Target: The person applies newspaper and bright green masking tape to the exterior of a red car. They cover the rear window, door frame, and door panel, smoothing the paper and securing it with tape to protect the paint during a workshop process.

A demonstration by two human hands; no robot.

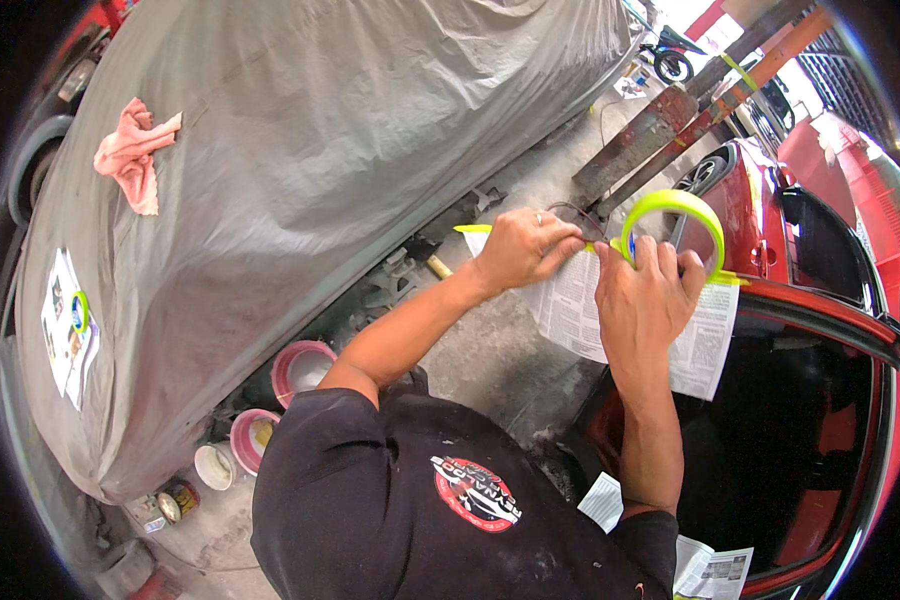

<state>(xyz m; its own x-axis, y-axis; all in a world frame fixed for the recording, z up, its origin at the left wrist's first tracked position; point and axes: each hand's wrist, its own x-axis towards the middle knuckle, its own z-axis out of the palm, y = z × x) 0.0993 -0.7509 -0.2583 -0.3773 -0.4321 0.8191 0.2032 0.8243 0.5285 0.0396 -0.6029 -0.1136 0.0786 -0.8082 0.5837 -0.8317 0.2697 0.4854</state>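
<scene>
A lime-yellow roll of masking tape (pixel 675 200) is gripped in my right hand (pixel 650 295), its fingers curled over the lower rim. With finger and thumb pinched, my left hand (pixel 528 248) holds the upper edge of a newspaper sheet (pixel 570 310), where a strip of the same tape runs. The strip's end (pixel 467 229) sticks out left of that hand. More tape (pixel 732 280) shows along the sheet's edge right of my right hand. The newspaper hangs down below both hands, beside a dark car window (pixel 770 430). My fingers hide part of the tape edge.
A grey car cover (pixel 320 150) spreads over a vehicle at left, with a pink cloth (pixel 135 155) and papers with another tape roll (pixel 79 312) on it. Pink buckets (pixel 288 375) stand below. A rusty metal post (pixel 635 145) rises ahead, near a red car (pixel 750 215).
</scene>
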